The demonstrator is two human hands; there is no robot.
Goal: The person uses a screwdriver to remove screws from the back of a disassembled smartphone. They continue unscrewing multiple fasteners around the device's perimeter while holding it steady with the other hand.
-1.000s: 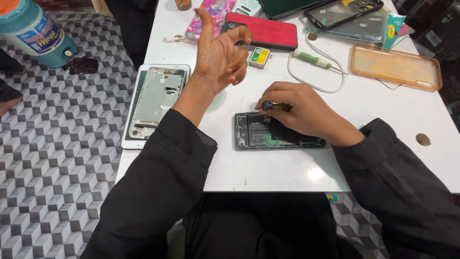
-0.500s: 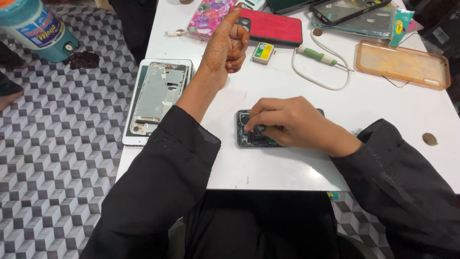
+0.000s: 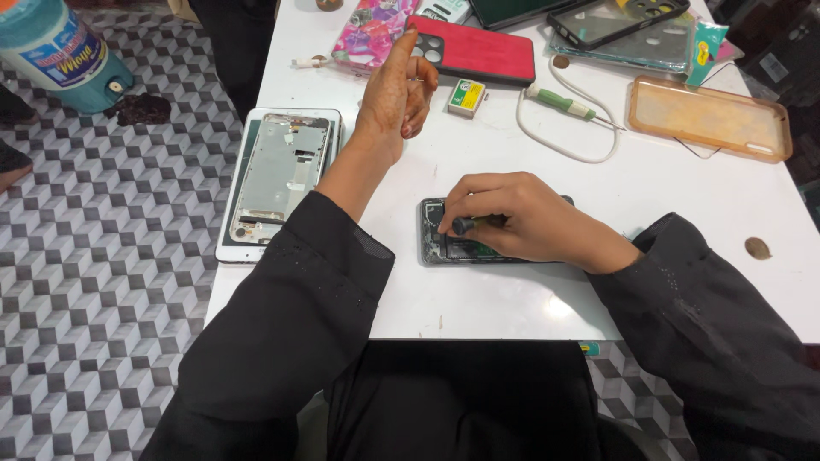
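An opened dark phone (image 3: 442,242) with its back off lies on the white table (image 3: 478,299) in front of me. My right hand (image 3: 530,222) rests over it and grips a small dark screwdriver (image 3: 471,224), its tip pointing at the phone's left end. My left hand (image 3: 397,90) is raised above the table, fingers loosely curled with the index finger up; nothing shows in it. An opened tablet (image 3: 278,175) with a bare metal frame lies to the left, below that raised arm.
At the table's far side lie a red phone case (image 3: 478,51), a floral case (image 3: 369,30), a small yellow-green box (image 3: 466,96), a green-handled tool with white cable (image 3: 559,104), an orange clear case (image 3: 709,118) and dark cases. A blue container (image 3: 55,51) stands on the patterned floor.
My right hand has slid left over the phone, bringing the screwdriver to its left end. My left hand stays raised, its fingers shifting from a loose fist to index up.
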